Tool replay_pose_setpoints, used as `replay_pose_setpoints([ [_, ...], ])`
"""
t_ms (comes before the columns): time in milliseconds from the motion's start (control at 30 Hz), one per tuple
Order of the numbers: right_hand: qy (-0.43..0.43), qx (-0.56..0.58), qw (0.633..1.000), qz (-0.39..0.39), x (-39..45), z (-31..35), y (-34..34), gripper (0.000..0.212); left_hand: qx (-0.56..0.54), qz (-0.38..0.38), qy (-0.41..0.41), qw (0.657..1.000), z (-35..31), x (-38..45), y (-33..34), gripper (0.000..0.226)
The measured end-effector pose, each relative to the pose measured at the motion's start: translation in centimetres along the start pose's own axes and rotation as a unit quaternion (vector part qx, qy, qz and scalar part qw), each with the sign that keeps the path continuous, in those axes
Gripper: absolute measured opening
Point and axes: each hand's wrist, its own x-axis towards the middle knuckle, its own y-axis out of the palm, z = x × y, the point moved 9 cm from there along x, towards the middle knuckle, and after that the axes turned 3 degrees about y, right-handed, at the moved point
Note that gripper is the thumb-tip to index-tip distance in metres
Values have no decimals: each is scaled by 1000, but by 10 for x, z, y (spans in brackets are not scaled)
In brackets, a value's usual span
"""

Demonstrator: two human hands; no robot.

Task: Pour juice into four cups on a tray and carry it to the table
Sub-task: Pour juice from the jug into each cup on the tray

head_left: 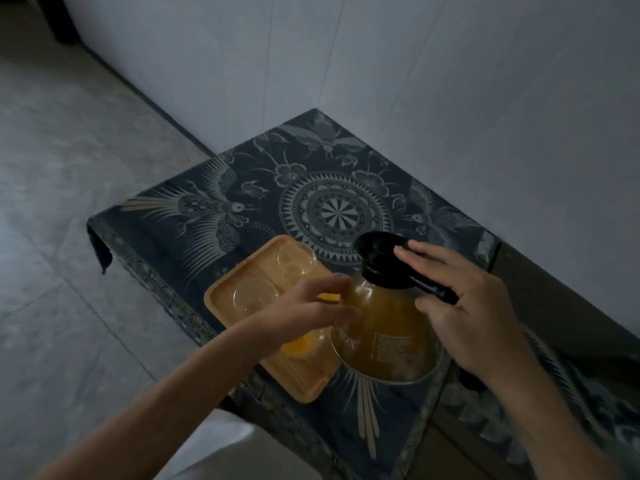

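Observation:
A wooden tray (242,271) lies on the near left part of a small table. Two empty glass cups stand on it, one at the back (296,259) and one at the left (254,296). A cup with orange juice (301,344) shows under my left wrist, and another juice cup (329,296) is mostly hidden behind my left hand. A glass jug of orange juice (384,334) with a black lid (377,245) stands just right of the tray. My left hand (311,306) rests its fingertips on the jug's shoulder. My right hand (474,306) spreads over the black handle (429,289), fingers straight.
A dark blue cloth with bird and mandala patterns (332,213) covers the table, which stands against a pale wall (450,98). Grey tiled floor (69,202) lies to the left. The light is dim.

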Motion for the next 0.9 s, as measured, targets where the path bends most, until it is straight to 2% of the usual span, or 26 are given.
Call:
replay_pose_setpoints([
  [100, -15, 13, 1000, 9, -3, 11, 5, 68, 13, -23, 10, 1000, -4, -16, -6, 38],
  [233, -28, 24, 998, 44, -2, 29, 15, 68, -10, -63, 6, 998, 5, -36, -14, 56],
  [400, -27, 12, 996, 82, 2, 45, 38, 68, -40, -52, -6, 998, 25, -49, -21, 32],
  [500, -12, -2, 995, 101, 6, 49, 59, 69, -66, -38, -26, 997, 41, -54, -30, 29],
  [567, 3, -2, 993, 115, 8, 53, 73, 69, -70, -43, -41, 996, 50, -54, -42, 33],
  [667, 21, -17, 990, 135, 14, 58, 93, 69, -66, -43, -71, 994, 64, -54, -61, 56],
  [900, 72, -61, 981, 172, 24, 65, 131, 70, -107, 8, -114, 988, 85, -59, -86, 71],
])
